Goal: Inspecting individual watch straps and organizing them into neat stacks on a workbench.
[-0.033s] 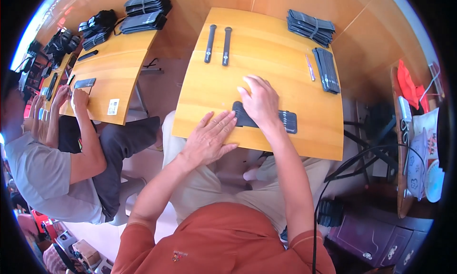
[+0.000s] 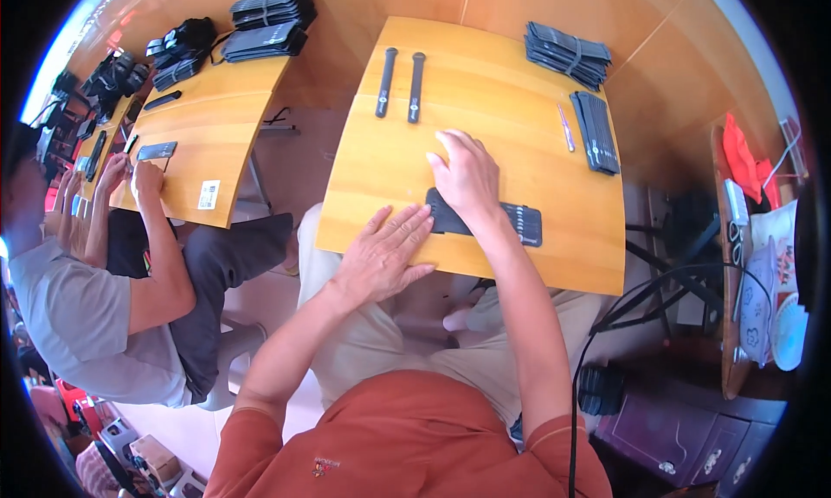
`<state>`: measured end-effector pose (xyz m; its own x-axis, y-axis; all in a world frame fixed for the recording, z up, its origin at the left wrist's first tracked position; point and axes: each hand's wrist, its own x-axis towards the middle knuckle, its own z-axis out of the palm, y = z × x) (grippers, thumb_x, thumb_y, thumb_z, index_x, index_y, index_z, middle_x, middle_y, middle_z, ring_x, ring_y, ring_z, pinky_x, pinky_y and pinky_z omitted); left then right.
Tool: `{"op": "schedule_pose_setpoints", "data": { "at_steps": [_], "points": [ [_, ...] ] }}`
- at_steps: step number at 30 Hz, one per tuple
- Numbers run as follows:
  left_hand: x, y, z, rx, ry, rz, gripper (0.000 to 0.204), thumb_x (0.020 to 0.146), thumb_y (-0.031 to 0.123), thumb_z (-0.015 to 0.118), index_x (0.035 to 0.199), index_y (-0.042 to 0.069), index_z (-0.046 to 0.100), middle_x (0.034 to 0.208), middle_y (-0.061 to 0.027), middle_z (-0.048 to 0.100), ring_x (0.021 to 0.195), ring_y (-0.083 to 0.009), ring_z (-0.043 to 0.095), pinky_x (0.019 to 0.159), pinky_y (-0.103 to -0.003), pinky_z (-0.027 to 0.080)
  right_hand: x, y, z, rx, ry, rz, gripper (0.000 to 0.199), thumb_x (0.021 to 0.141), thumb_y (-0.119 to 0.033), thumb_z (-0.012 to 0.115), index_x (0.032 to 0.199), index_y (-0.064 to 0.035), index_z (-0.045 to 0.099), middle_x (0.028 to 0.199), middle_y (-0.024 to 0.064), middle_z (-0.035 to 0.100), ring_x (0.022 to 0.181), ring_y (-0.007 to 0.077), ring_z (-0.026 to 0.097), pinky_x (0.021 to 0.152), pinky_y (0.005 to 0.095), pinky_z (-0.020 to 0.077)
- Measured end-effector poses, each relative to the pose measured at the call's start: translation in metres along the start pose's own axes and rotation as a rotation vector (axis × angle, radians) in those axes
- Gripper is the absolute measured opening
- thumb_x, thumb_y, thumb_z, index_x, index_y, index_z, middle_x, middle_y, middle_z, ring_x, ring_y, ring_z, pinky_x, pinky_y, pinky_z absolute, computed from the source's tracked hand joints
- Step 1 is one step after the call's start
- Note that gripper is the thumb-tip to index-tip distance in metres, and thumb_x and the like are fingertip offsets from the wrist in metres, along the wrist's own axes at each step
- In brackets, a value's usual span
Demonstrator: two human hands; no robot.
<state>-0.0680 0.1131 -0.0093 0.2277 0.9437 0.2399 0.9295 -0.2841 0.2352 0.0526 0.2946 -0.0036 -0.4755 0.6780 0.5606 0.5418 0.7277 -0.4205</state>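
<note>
My left hand lies flat near the table's front edge, fingers spread, its fingertips at the left end of a flat black pouch-like piece. A row of small pale marks runs across the right part of this piece. My right hand is over its middle, fingers loosely bent and thumb apart, with nothing visible in it. The hand and forearm hide the middle of the piece. Two narrow dark strips lie side by side at the far left of the wooden table.
At the far right are a banded bundle of black sleeves, a smaller black stack and a thin purple pen-like tool. On the left, a co-worker sits at another table. A cable hangs on my right.
My right hand has shifted slightly left over the black piece. My left hand stays in place against it. The whole view has moved very slightly.
</note>
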Motion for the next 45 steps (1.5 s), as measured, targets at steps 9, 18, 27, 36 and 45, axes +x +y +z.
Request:
{"op": "schedule_pose_setpoints", "data": {
  "at_steps": [9, 18, 27, 36, 45],
  "points": [
    [-0.001, -0.007, -0.003, -0.326, 0.043, -0.085, 0.061, 0.098, 0.042, 0.064, 0.141, 0.0, 0.058, 0.151, -0.0158, 0.054, 0.145, -0.0303, 0.046, 0.124, -0.048, 0.03, 0.063, 0.015, 0.065, -0.169, -0.287, 0.06, 0.028, 0.09, -0.014, 0.068, 0.117, -0.0119, 0.074, 0.101, 0.0168, 0.073, 0.088, 0.0356, 0.073, 0.078, 0.0484, 0.058],
    [0.002, 0.012, 0.008, -1.359, 0.351, -0.618, 0.04, 0.1, 0.021, 0.071, 0.128, -0.007, 0.065, 0.116, -0.0124, 0.075, 0.098, -0.02, 0.073, 0.086, -0.031, 0.059, 0.008, -0.008, -0.04, 0.228, 0.156, 0.071, 0.02, 0.093, -0.008, 0.067, 0.11, 0.0026, 0.071, 0.092, 0.0198, 0.073, 0.082, 0.0353, 0.073, 0.072, 0.0423, 0.0573],
    [0.034, 0.013, -0.016, -1.911, 0.318, -0.768, 0.026, 0.102, 0.026, 0.069, 0.118, 0.005, 0.069, 0.1, -0.0065, 0.075, 0.088, -0.0096, 0.07, 0.062, -0.022, 0.056, -0.122, -0.052, -0.121, 0.512, -0.055, 0.08, 0.017, 0.087, 0.002, 0.075, 0.104, 0.0023, 0.072, 0.094, 0.0164, 0.073, 0.08, 0.0275, 0.072, 0.071, 0.0342, 0.0563],
    [0.019, 0.007, -0.025, -1.546, 0.063, -0.8, 0.024, 0.098, 0.022, 0.074, 0.109, 0.0, 0.074, 0.085, -0.0029, 0.07, 0.069, -0.0074, 0.065, 0.059, -0.021, 0.055, -0.156, -0.001, -0.145, 0.609, -0.05, 0.49, 0.019, 0.092, 0.0, 0.073, 0.111, 0.0008, 0.073, 0.095, 0.01, 0.074, 0.077, 0.0135, 0.068, 0.068, 0.028, 0.0546],
    [0.023, 0.013, -0.007, -1.436, 0.102, -0.82, 0.02, 0.096, 0.013, 0.076, 0.111, 0.0, 0.074, 0.083, -0.0031, 0.071, 0.07, -0.0078, 0.067, 0.064, -0.023, 0.059, -0.154, 0.038, -0.135, 0.735, -0.034, 0.64, 0.02, 0.096, -0.003, 0.071, 0.116, 0.003, 0.073, 0.095, 0.0061, 0.07, 0.078, 0.0095, 0.065, 0.07, 0.0235, 0.0524]
  ]
}}
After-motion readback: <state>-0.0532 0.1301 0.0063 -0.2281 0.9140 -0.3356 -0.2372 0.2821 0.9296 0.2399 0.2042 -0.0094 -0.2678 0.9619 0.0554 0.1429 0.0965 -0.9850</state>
